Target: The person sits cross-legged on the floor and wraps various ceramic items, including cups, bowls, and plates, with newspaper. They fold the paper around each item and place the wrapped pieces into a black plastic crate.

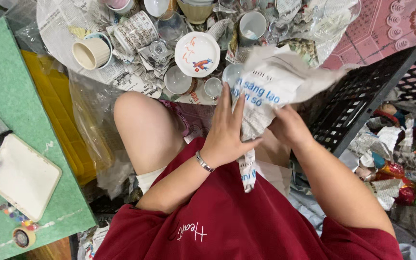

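Newsprint bundle held over the lap, both hands clamped on it. Left hand flat against the near-left face, fingers spread upward; right hand gripping the right side, fingers tucked under the paper. Whatever sits inside is fully hidden; cannot tell what it is. A loose tail of paper hangs down between the wrists, and the far edge flares open, so the wrapping looks part-way, neither sealed nor stripped.

Far side, on spread newspaper: a heap of bare crockery. White saucer with red and blue marks in the middle, cream cup on its side to the left, patterned mug beside it, small glass between them.

Right: black plastic crate, more paper-wrapped lumps piled beyond it. Judged from the two piles, many pieces lie unwrapped and many remain in paper.

Left: green board with a white tray and tape roll.
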